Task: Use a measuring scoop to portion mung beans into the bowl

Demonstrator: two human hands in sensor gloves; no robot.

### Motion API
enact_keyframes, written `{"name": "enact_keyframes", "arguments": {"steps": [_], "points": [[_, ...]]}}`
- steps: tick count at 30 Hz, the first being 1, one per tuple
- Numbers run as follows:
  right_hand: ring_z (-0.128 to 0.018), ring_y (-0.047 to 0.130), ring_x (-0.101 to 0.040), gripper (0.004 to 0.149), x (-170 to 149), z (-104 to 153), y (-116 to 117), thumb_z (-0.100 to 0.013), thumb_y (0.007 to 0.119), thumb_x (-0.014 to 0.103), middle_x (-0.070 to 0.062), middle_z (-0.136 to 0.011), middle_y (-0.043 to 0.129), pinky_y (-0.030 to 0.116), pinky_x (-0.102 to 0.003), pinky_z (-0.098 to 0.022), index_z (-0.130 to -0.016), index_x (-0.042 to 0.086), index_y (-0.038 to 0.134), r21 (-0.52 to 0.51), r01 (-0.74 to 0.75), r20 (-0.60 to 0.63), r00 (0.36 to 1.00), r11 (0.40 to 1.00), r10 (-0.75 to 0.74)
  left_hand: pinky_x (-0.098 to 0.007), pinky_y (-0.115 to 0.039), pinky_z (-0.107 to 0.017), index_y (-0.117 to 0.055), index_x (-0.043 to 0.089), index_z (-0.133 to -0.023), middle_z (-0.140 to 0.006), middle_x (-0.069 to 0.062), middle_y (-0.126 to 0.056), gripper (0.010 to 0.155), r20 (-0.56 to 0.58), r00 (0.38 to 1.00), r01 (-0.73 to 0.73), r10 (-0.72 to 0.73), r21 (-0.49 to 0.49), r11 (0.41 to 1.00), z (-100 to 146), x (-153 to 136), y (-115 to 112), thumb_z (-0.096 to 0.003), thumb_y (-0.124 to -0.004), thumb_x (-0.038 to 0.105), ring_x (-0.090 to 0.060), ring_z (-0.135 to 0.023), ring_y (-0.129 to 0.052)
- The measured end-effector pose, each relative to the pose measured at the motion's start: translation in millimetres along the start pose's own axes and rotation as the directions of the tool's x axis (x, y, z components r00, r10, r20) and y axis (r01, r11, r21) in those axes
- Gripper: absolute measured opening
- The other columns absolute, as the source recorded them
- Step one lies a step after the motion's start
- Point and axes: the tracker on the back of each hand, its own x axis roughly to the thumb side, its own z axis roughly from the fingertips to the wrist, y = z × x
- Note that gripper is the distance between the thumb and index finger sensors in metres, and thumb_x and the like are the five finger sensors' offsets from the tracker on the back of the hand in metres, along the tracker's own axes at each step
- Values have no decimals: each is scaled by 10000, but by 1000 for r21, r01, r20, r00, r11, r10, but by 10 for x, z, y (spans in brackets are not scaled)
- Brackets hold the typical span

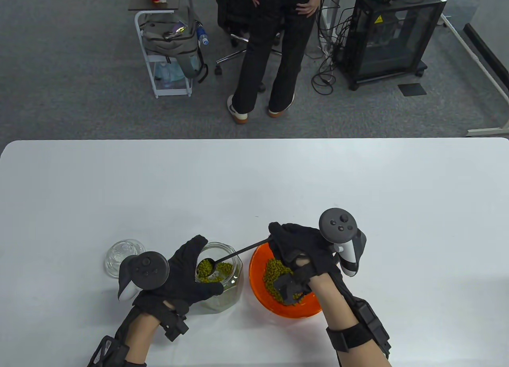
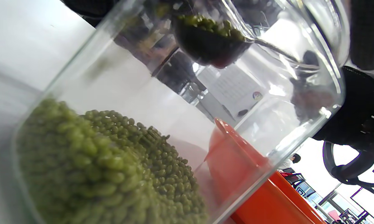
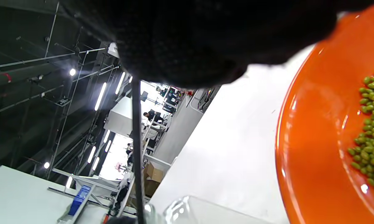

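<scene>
The left hand (image 1: 181,277) wraps its fingers around the glass jar (image 1: 222,277) of mung beans (image 2: 112,168), which stands just left of the orange bowl (image 1: 258,287). The right hand (image 1: 302,249), above the bowl, pinches the handle of the scoop (image 1: 206,268), whose bean-filled cup sits in the jar's mouth. A glass lid (image 1: 121,257) lies left of the jar.

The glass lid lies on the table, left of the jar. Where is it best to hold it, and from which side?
Grip the raised knob at the centre of the glass lid, coming straight down from above. It lies flat on the table, so its rim probably offers little purchase.
</scene>
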Motion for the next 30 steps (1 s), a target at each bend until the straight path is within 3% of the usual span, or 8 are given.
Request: {"name": "enact_keyframes", "arguments": {"steps": [30], "points": [[-139, 989, -195, 444, -229, 84, -465, -491, 774, 469, -100, -378, 1037, 862, -350, -134, -537, 87, 994, -28, 238, -44, 970, 971, -239, -740, -540, -723, -256, 44, -1105, -1158, -275, -390, 1228, -1, 1000, -5, 5, 1, 1000, 1, -7, 1, -388, -862, 836, -587, -1049, -571]]}}
